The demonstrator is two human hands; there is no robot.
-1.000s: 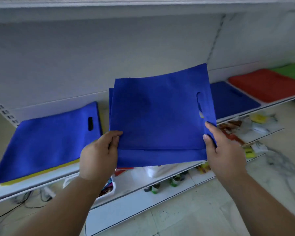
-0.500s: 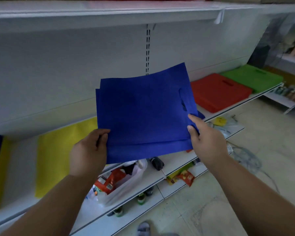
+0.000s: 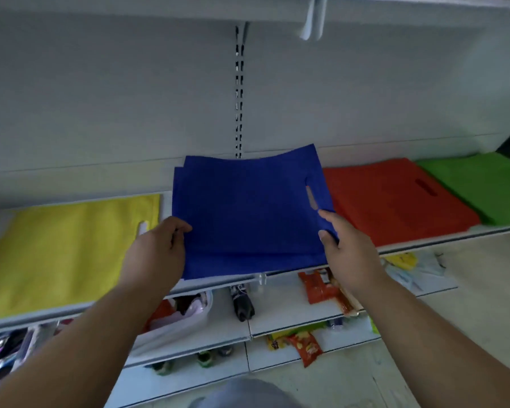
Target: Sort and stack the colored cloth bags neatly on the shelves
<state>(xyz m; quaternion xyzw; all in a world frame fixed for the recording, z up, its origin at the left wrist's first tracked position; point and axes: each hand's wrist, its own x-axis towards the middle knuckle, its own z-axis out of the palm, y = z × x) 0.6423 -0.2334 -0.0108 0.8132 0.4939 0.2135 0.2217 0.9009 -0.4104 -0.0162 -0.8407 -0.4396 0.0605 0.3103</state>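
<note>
Holding the blue bags by both sides, you've got them over the gap on the shelf — yellow bag on one side, red bags and green bags on the other. Your left hand pinches the left edge, thumb on top and fingers curled underneath; your right hand grips the right edge just below the handle slot, thumb over the cloth. Two hands, one per side — that keeps floppy fabric flat and the layers squared, though one bag peeks out at the far left corner. The near edge overhangs the shelf lip, so I'd judge the stack is not fully set down yet. The spot makes sense: each colour gets its own bay, and blue slots neatly between yellow and red.
</note>
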